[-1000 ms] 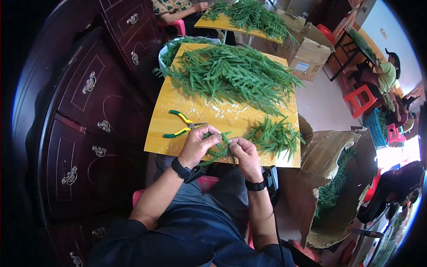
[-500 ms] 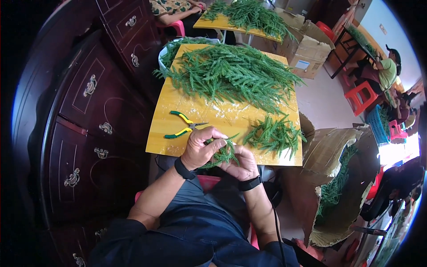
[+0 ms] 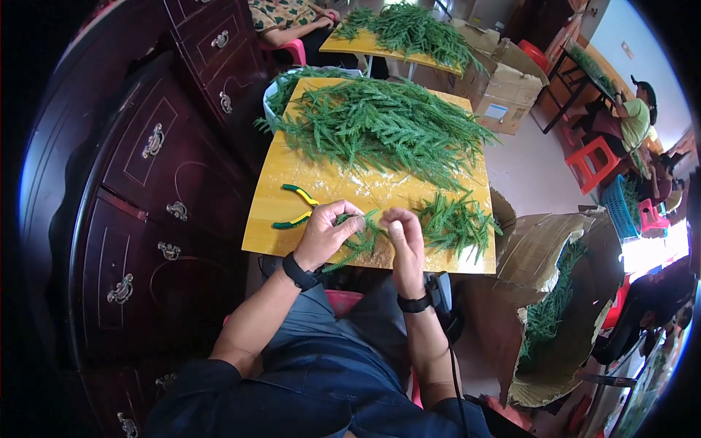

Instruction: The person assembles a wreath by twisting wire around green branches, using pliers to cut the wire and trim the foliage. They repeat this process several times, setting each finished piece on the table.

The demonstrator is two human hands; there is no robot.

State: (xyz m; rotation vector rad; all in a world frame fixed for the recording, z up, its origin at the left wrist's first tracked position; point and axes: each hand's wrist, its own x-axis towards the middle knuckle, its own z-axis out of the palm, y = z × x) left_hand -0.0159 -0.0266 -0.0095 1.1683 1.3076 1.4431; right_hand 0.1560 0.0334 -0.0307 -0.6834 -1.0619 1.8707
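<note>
My left hand (image 3: 327,235) is closed in a pinch around a green artificial fir sprig (image 3: 358,248), whose needles hang below the fingers over the table's near edge. Just to its right, my right hand (image 3: 406,244) is raised with thumb and fingers together; whatever it holds, if anything, is too small to make out. Beside my left hand lie pliers with green and yellow handles (image 3: 293,221), their jaws hidden behind that hand. A small bunch of sprigs (image 3: 460,225) rests to the right of my right hand. A large heap of sprigs (image 3: 387,124) covers the table's far half.
The yellow table (image 3: 266,212) carries white flecks. Dark wooden drawers (image 3: 139,190) stand close on the left. An open cardboard box (image 3: 511,314) with greenery is at the right. Beyond are a second table (image 3: 350,45), another carton (image 3: 504,91), red stools (image 3: 593,162) and seated people.
My hands have come apart: the right one has moved up and away from the sprig. The left keeps the sprig and now covers the pliers' jaws.
</note>
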